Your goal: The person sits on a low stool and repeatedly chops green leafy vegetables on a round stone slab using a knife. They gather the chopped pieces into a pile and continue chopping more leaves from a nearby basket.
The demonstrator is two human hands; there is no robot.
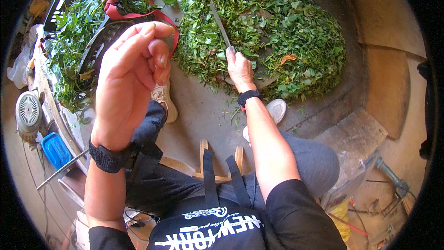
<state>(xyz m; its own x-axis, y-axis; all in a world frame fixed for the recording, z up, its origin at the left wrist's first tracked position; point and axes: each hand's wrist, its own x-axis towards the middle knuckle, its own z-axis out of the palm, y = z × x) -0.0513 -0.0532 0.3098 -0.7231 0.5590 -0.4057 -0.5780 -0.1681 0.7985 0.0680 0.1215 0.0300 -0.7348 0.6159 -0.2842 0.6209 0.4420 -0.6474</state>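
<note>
My right hand [241, 70] grips a knife [221, 25] by its handle, the long narrow blade pointing away from me over a heap of chopped green leaves [204, 38]. Under that hand, a rounded pale edge [266, 82], perhaps of a chopping board, shows between the leaves. My left hand [133, 59] is raised close to the camera, palm partly turned inward and fingers loosely bent, with nothing visible in it. Behind it lies a black plastic basket [59, 4] of uncut leafy stems [74, 38]. A red strap [137, 15] tied to the basket runs past my fingertips.
My shoes [276, 110] rest on the concrete floor [194, 111] before the heap. Wooden boards [385, 90] line the right. At left are a grey motor housing [28, 109], a blue plastic container [56, 150] and a metal rod [62, 170]. A wooden frame [204, 146] stands between my legs.
</note>
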